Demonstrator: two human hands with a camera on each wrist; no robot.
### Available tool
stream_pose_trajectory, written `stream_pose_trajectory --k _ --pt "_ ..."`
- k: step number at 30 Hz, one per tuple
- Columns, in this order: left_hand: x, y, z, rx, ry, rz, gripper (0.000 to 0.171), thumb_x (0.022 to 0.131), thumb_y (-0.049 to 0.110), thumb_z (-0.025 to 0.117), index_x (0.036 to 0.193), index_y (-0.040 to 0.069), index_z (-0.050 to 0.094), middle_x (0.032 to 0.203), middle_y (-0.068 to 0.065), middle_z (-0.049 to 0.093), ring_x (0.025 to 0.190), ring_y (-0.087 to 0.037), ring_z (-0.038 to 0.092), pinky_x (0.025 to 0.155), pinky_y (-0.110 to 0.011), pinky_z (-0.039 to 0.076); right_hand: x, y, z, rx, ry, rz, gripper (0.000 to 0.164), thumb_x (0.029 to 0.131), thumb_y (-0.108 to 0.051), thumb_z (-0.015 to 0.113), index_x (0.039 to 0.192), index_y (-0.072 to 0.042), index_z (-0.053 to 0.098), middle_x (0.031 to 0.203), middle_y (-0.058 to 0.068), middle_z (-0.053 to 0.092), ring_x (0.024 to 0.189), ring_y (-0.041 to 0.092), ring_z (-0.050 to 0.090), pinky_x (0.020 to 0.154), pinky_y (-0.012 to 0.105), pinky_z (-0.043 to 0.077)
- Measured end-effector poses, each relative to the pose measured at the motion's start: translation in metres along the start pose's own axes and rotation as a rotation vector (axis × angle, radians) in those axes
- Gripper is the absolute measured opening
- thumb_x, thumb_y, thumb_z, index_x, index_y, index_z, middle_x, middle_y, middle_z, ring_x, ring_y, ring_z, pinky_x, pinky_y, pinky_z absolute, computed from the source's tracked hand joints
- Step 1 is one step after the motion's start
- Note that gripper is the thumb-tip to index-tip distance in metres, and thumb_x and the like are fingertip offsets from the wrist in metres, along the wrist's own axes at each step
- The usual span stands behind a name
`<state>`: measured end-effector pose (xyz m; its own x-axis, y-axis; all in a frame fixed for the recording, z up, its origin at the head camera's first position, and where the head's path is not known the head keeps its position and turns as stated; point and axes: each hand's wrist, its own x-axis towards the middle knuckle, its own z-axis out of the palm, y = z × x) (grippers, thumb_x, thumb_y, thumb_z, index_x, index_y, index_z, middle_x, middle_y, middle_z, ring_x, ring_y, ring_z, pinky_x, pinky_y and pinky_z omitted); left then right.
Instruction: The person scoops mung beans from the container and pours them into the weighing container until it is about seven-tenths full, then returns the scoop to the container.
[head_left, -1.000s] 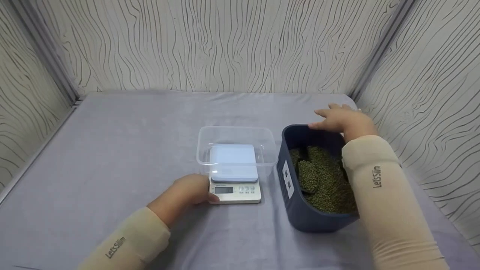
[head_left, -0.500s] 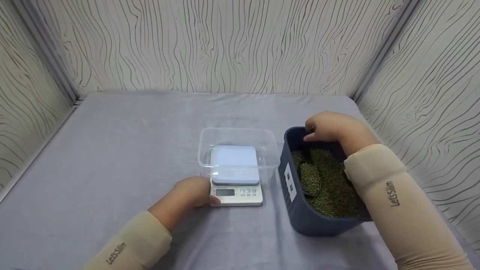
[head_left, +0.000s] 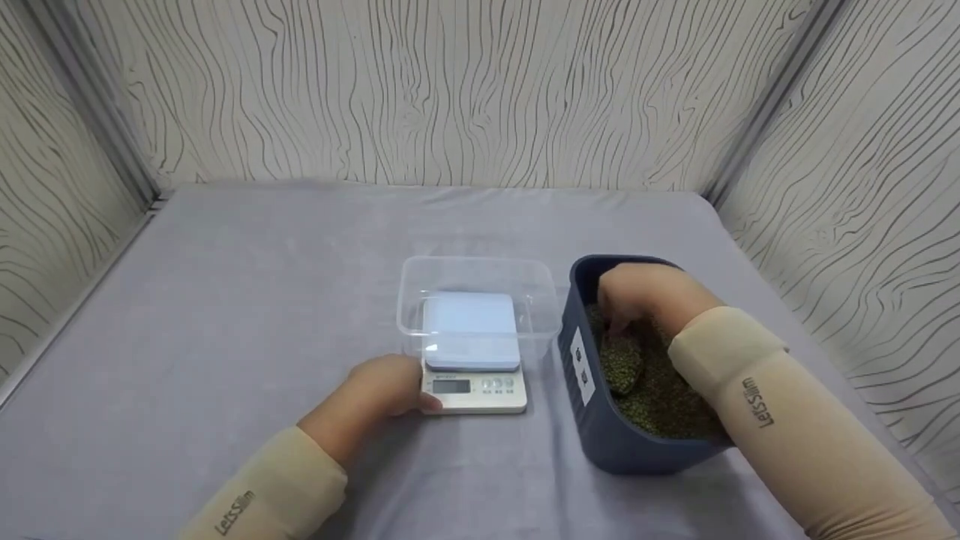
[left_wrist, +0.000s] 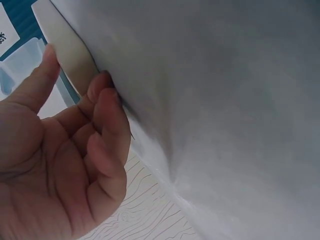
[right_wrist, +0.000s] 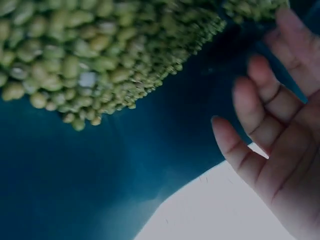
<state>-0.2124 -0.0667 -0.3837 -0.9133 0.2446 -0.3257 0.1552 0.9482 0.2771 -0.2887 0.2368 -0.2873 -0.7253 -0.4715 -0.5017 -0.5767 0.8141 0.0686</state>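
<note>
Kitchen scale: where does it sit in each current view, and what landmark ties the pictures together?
Head: the kitchen scale is just below centre, under the clear container.
Left wrist: upper left, a pale edge by the left hand.
Right wrist: not in it.
Shared landmark: blue bin, right in head, top-left corner in left wrist, lower left in right wrist.
</note>
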Motion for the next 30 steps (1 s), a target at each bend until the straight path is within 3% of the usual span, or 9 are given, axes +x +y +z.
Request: stream_pose_trajectory --k 3,8,11,18,24,30 --pt "-0.001 0.000 0.001 -0.004 0.013 0.016 0.044 0.071 0.046 0.072 0.085 0.004 0.065 0.082 -0.009 0.064 0.069 -0.022 0.049 0.073 -0.044 0.045 0.000 -0.001 0.002 -0.041 0.025 0.049 0.024 0.074 -0.017 0.074 0.057 -0.015 0.058 0.057 -0.005 0.048 0.052 0.013 0.037 0.051 0.026 0.033" --pt "-0.002 0.000 0.003 0.003 0.024 0.039 0.043 0.073 0.044 0.071 0.085 0.003 0.065 0.084 -0.012 0.065 0.069 -0.023 0.051 0.073 -0.045 0.045 -0.007 -0.004 -0.001 -0.103 0.098 0.099 0.014 0.073 -0.019 0.074 0.063 -0.020 0.066 0.075 0.000 0.061 0.061 0.018 0.046 0.056 0.032 0.040" --pt "-0.002 -0.001 0.003 -0.001 0.019 0.045 0.042 0.074 0.042 0.071 0.087 0.003 0.065 0.085 -0.012 0.065 0.072 -0.024 0.053 0.075 -0.045 0.045 -0.012 -0.008 -0.004 -0.134 0.109 0.071 0.015 0.075 -0.014 0.071 0.062 -0.020 0.066 0.064 -0.006 0.059 0.055 0.014 0.044 0.056 0.033 0.041" --pt "-0.003 -0.003 0.003 -0.005 0.004 0.046 0.043 0.075 0.042 0.070 0.088 0.001 0.065 0.086 -0.013 0.065 0.074 -0.025 0.054 0.077 -0.046 0.045 -0.024 -0.010 -0.015 -0.193 0.188 0.045 0.018 0.069 -0.010 0.072 0.058 -0.018 0.060 0.057 -0.005 0.053 0.052 0.017 0.041 0.060 0.039 0.034" --pt "-0.004 -0.003 0.003 0.009 0.005 0.054 0.042 0.076 0.043 0.069 0.082 0.001 0.065 0.081 -0.012 0.064 0.070 -0.024 0.052 0.075 -0.045 0.045 -0.033 -0.005 -0.022 -0.235 0.272 0.088 0.024 0.069 -0.004 0.064 0.055 -0.017 0.050 0.057 0.000 0.048 0.053 0.022 0.042 0.055 0.040 0.032" --pt "-0.003 0.000 0.003 0.023 -0.028 0.012 0.048 0.075 0.048 0.067 0.086 0.001 0.066 0.083 -0.009 0.064 0.070 -0.022 0.049 0.078 -0.044 0.045 -0.036 0.000 -0.026 -0.319 0.354 0.113 0.026 0.071 0.000 0.060 0.053 -0.015 0.050 0.058 0.002 0.050 0.061 0.023 0.044 0.060 0.041 0.029"
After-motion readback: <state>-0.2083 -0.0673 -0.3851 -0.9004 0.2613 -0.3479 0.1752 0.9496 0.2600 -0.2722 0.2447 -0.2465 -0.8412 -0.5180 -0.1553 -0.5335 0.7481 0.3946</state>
